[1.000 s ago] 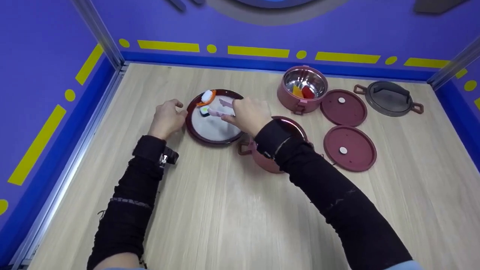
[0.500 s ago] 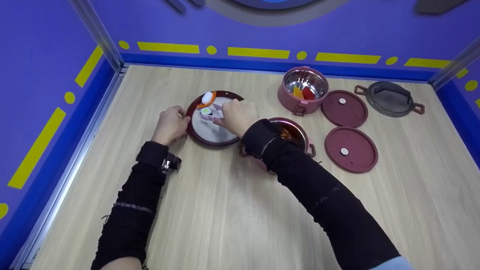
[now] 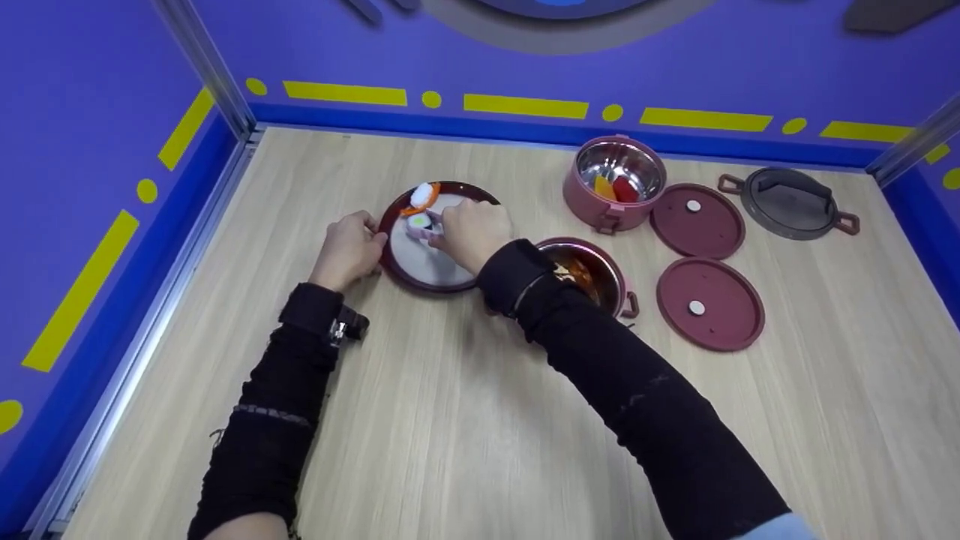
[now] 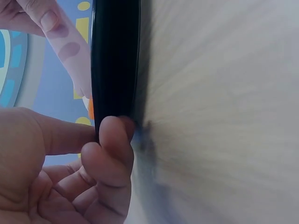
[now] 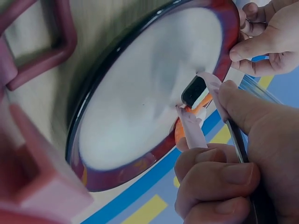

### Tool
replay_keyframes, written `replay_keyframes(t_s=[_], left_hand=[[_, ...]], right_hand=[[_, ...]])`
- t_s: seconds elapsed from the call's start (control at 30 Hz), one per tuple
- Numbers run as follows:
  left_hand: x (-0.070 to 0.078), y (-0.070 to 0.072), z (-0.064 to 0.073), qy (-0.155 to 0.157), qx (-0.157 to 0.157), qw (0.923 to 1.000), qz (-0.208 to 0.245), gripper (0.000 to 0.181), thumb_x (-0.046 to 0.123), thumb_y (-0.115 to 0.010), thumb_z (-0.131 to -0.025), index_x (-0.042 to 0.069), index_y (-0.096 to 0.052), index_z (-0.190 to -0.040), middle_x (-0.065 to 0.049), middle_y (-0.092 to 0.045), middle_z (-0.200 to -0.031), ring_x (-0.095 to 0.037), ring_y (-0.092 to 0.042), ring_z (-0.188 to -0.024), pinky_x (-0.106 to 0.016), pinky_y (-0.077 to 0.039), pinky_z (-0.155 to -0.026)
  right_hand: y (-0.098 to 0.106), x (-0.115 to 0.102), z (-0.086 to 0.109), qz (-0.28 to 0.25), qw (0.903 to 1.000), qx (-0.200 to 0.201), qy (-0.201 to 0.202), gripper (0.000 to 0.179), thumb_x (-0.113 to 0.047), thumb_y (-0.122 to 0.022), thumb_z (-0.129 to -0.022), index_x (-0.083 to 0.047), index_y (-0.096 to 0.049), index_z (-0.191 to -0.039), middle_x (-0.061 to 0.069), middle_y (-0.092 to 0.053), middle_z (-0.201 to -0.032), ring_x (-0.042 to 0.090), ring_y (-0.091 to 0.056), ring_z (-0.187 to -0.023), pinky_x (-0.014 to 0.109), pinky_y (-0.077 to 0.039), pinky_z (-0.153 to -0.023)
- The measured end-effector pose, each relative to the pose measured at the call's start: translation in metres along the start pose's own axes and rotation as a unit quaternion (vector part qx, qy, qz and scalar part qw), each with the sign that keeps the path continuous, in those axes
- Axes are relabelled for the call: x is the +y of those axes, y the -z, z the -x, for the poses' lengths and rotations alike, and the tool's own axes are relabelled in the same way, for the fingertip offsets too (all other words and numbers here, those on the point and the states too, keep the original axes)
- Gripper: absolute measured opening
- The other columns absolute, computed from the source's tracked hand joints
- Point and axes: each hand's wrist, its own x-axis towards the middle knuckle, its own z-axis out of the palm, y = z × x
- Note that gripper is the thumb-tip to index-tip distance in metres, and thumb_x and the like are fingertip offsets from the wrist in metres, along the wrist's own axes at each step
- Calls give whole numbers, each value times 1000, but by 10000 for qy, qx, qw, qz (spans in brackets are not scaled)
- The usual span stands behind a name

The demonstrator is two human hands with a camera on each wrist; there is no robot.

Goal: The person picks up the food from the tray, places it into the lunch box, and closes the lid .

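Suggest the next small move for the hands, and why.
Probably squeeze the tongs gently with the right hand: their tips straddle the sushi roll, and the left hand grips the plate at its edge, which should help steady it.

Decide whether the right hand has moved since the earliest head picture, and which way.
Yes. Judged against the farther pink pot in the head view, the right hand has moved left, farther over the plate.
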Motion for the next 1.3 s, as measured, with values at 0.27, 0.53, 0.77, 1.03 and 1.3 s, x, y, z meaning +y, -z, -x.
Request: replay_keyframes(t_s=[0.27, 0.53, 0.77, 1.03, 1.3], left_hand=[[4, 2, 2, 102, -120, 9999, 61, 16, 15, -55, -103, 2, -60, -111, -7, -73, -77, -9, -63, -49, -22, -43, -42], [5, 1, 2, 204, -143, 9996, 159, 14, 15, -55, -104, 2, -59, -109, -7, -70, -78, -12, -64, -52, -22, -44, -45], [9, -1, 0, 190, -149, 9995, 181, 13, 13, -56, -103, 2, -60, -108, -6, -70, -77, -13, -65, -53, -21, -43, -44], [10, 2, -1, 269, -194, 9994, -22, 12, 13, -56, -102, 2, -59, -106, -5, -69, -76, -15, -68, -56, -21, -44, -46], [15, 8, -1, 113, -32, 9976, -687, 9, 11, -57, -98, 2, -60, -99, -8, -67, -82, -14, -64, -63, -25, -45, -54]], right_hand=[[0, 3, 2, 154, 9997, 139, 116, 47, -52, -69, -94, -6, -75, -97, 10, -74, -89, 32, -74, -84, 47, -61, -71], [-1, 9, 1, 10, 9999, 140, 69, 44, -51, -70, -94, -8, -76, -97, 12, -75, -92, 35, -74, -86, 49, -61, -72], [-1, 14, 1, 116, 9999, 33, 23, 44, -52, -69, -94, -9, -76, -98, 12, -75, -94, 31, -73, -86, 48, -61, -72], [3, 17, 3, -97, 9999, -47, -2, 43, -53, -68, -95, -10, -74, -95, 7, -70, -88, 28, -71, -81, 47, -60, -68], [13, 18, 9, -75, 9999, 29, 83, 45, -53, -67, -95, -9, -74, -96, 2, -55, -79, 19, -55, -67, 35, -44, -55]])
